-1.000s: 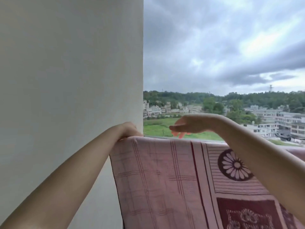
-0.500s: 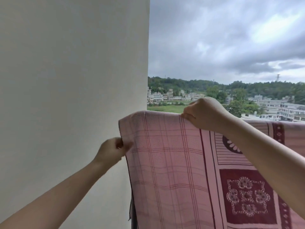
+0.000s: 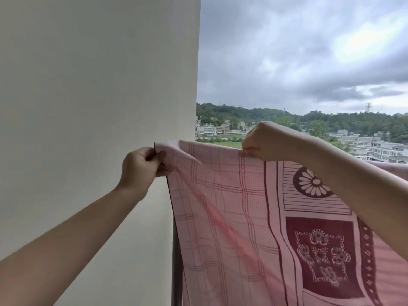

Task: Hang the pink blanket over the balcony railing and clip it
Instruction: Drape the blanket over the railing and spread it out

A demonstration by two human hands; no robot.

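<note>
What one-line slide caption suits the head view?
Both hands, left hand and right hand, grip the pink blanket at its top edge beside a white wall.

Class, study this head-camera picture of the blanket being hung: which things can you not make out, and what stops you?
- Balcony railing, head view: fully covered by the pink blanket.
- Clip: none seen; only a thin dark edge by the left hand, too small to name.
- Blanket's lower and right parts: cut off by the frame.
- Right hand fingertips: curled into the cloth.
</note>
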